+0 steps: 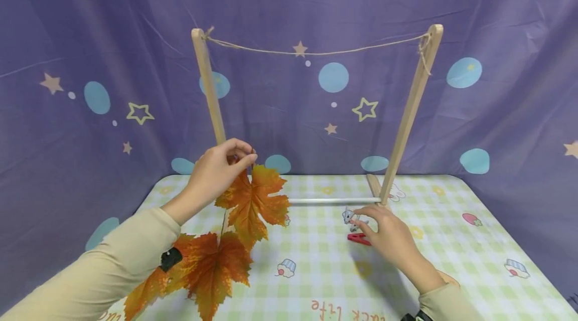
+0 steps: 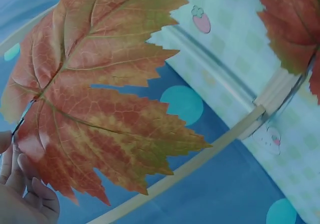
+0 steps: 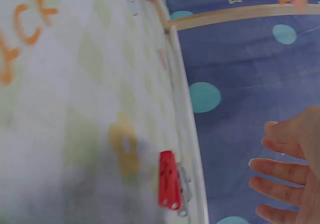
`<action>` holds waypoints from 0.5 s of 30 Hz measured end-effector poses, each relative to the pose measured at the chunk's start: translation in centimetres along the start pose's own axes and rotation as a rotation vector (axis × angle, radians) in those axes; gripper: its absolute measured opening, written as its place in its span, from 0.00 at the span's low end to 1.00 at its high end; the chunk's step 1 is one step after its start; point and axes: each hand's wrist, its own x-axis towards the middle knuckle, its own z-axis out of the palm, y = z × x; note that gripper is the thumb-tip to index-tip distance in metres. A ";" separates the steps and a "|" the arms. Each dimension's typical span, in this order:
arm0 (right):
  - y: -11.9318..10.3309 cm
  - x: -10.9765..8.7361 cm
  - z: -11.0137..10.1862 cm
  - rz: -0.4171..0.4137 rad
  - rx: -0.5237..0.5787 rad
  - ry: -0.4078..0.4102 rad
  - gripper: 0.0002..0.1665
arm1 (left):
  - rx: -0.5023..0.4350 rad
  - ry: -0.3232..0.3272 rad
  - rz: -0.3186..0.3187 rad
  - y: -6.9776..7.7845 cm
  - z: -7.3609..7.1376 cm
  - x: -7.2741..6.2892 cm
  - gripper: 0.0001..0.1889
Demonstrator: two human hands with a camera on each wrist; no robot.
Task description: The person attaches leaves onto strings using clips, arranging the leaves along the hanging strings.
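Note:
My left hand (image 1: 214,170) pinches the thin stem at the top of an orange-and-yellow maple leaf garland (image 1: 255,203). Lower leaves of the garland (image 1: 217,273) trail down beside my left forearm toward the table. In the left wrist view a large leaf (image 2: 110,109) fills much of the picture, its stem between thumb and fingers. Over the right part of the table is my right hand (image 1: 393,235), fingers apart and slightly bent, holding nothing. Just beneath its fingers lies a red clothespin (image 1: 358,238), also seen as a red clip (image 3: 169,181) in the right wrist view.
Behind the hands stands a wooden frame (image 1: 408,115) with a string (image 1: 316,53) tied slackly between its two post tops. A white bar (image 1: 334,201) joins the posts low down. A checked cloth covers the table (image 1: 325,261); a purple curtain (image 1: 280,0) hangs behind.

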 end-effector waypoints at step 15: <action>3.0 -1.3 1.7 0.164 0.159 -0.128 0.15 | 0.051 0.093 0.143 0.6 -1.3 2.1 0.10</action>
